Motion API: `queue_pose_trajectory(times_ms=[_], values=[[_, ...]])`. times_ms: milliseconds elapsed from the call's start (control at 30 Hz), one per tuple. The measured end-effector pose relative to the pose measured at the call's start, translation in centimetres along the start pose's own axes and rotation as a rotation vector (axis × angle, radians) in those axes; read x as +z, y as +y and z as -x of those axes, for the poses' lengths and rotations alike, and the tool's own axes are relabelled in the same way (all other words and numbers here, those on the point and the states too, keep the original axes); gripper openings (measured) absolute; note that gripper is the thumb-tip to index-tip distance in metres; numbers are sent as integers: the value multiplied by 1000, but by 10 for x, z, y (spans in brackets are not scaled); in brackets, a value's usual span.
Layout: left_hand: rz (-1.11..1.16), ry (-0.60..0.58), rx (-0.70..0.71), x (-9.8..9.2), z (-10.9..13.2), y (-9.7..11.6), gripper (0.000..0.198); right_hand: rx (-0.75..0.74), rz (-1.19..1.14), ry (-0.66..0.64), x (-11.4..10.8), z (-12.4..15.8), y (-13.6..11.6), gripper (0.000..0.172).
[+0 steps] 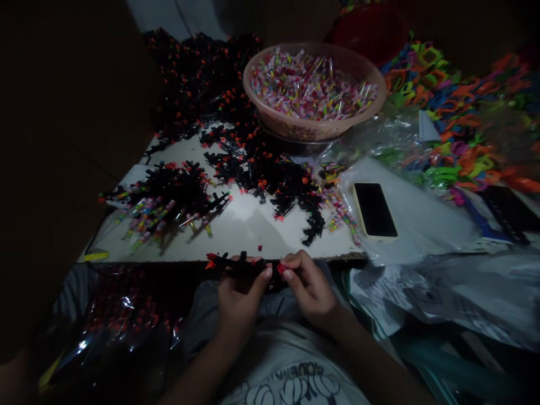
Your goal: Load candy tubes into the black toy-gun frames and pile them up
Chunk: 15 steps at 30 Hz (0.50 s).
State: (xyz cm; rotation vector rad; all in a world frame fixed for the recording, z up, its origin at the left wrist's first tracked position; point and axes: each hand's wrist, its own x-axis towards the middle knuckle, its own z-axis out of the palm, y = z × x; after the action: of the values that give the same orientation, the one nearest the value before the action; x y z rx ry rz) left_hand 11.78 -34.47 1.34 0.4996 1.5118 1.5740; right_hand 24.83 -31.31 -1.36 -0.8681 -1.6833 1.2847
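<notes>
Fingers of my left hand (237,292) and right hand (307,284) are closed on small black plastic toy gun with red tip (236,262), near white table edge (211,256)

home piecework table | toy heaps (253,169) | candy basket (314,90) | phone (374,210)

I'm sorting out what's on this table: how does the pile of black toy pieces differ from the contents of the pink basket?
The black toy pieces lie loose, spread over the white tabletop; the sweets are gathered inside the pink basket. The toy pieces are black with orange-red tips; the sweets are a pale mix of pink, white and other colours. The left hand and right hand hold one black piece, no sweets. Both are heaps of many small items.
</notes>
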Motion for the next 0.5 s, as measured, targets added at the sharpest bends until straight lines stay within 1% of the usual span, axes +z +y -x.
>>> queue_pose_trajectory(times_ms=[100, 233, 333, 400, 500], values=[[1, 38, -10, 0, 0, -4, 34, -100, 206, 54, 4, 4, 2, 6], [-15, 43, -46, 1, 2, -5, 37, -272, 425, 197, 15, 9, 5, 14], [-34, 50, -83, 1, 3, -6, 40, -338, 510, 236, 19, 10, 4, 15], [-26, 41, -92, 1, 2, -7, 42, -308, 477, 235, 19, 9, 2, 14], [-15, -9, -81, -1, -1, -10, 39, -179, 352, 211, 17, 7, 0, 11]])
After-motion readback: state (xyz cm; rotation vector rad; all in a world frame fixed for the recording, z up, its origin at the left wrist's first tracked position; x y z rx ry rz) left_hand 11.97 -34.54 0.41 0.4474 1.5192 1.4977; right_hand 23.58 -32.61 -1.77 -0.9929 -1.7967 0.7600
